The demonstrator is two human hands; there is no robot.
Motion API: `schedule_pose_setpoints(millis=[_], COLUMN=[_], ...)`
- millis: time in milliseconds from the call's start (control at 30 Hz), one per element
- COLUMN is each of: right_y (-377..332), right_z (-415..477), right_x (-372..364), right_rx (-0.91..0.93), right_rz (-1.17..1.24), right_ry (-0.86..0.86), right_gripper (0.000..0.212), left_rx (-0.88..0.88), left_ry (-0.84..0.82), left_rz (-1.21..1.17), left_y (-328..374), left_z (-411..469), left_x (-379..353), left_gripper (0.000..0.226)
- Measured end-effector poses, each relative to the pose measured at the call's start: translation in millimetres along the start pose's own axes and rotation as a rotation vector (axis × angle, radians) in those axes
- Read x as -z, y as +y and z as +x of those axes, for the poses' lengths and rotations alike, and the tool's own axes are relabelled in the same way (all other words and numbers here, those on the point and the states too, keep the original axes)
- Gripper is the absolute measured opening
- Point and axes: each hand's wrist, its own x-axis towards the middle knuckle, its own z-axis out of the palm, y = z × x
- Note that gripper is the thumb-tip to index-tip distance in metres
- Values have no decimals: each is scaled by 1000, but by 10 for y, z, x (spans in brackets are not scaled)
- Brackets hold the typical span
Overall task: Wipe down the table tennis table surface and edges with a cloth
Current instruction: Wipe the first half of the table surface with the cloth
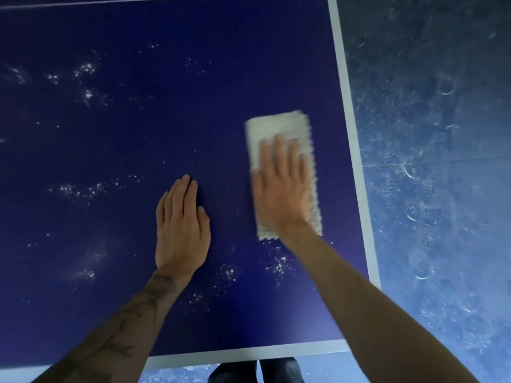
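Liable to skip the white dusty specks (279, 265) just near of the folded white cloth (276, 128) through strokes kept too far; liable also to slip past the pale-striped right edge of the dark blue table tennis table (349, 111) on a wide sweep. Cloth flat by that right edge, pressed under the right hand (282, 189), fingers straight; left hand (181, 225) flat, released, empty, just left, apart from it.

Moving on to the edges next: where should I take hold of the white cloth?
Probably pinch the far short end of the cloth from above: it lies flat on the table, and that end shows bare beyond the right hand pressing it.
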Motion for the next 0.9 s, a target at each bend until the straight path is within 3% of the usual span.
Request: schedule_pose_setpoints(millis=[133, 200, 300, 400, 467, 600, 767, 900], right_y=[-201, 62, 390, 189, -116, -147, 736, 634], right_z=[-524, -548, -314, -48, -82, -689, -654, -231], right_x=[-164, -109, 11, -5, -88, -233, -13, 43], right_rx=[405, 359, 145, -28, 38, 377, 30, -184], right_rz=[-58, -52, -85, -22, -3, -54, -93, -10], right_ry=[-64, -59, -13, 45, 25, -16, 63, 95], right_gripper=[62, 62, 62, 64, 64, 62, 61, 65], left_rx=[-8, -8, -4, -17, -23, -22, -15, -20], left_ry=[19, 19, 27, 41, 30, 16, 35, 47], left_rz=[-6, -12, -18, -3, 2, -19, -38, -49], left_y=[1, -6, -19, -26, -22, -6, -10, 23], left_z=[8, 9, 10, 7, 11, 7, 5, -12], left_x=[11, 9, -10, -32, -20, 5, 1, 10], left_gripper=[54, 52, 51, 51, 52, 54, 50, 50])
